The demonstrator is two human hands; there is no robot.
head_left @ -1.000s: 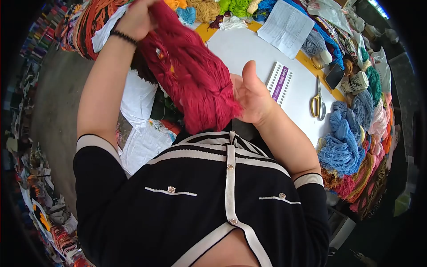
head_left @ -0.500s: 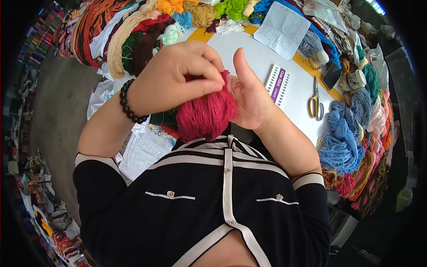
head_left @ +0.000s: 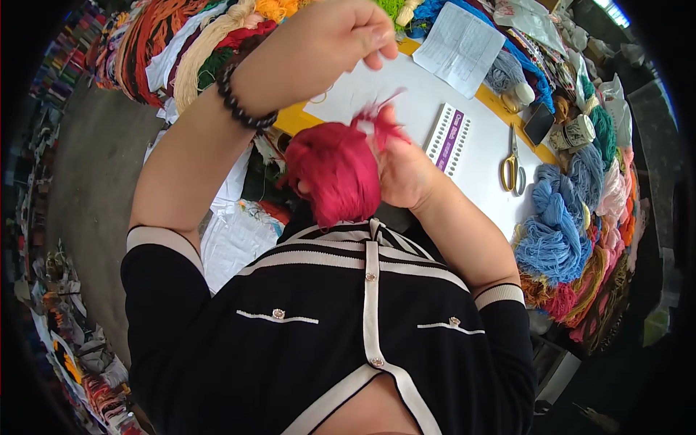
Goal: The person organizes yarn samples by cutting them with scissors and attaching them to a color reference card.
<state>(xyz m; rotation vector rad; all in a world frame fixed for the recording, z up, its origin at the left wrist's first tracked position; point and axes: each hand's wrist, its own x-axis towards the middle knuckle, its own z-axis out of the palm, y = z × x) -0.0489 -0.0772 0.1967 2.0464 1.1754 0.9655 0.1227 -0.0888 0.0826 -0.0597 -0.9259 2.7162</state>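
A bundle of crimson yarn (head_left: 337,174) hangs in front of my chest, with loose, blurred strands at its upper right. My right hand (head_left: 406,172) grips the yarn by that end, the strands rising around its thumb and fingers. Above the bundle, my left hand (head_left: 348,40) is raised, its fingers bent together with the thumb; whatever they pinch is too small to make out. A dark beaded bracelet (head_left: 238,101) circles my left wrist.
On the white tabletop (head_left: 478,192) lie a purple-labelled card with holes (head_left: 449,141), scissors (head_left: 512,167), a phone (head_left: 539,125) and a written paper sheet (head_left: 458,51). Blue yarn (head_left: 554,239) is heaped at the right, and many coloured skeins (head_left: 159,36) at the upper left.
My left hand has left the yarn and moved up and slightly right. The crimson bundle has shifted a little left, and its upper strands now spread loosely by my right hand.
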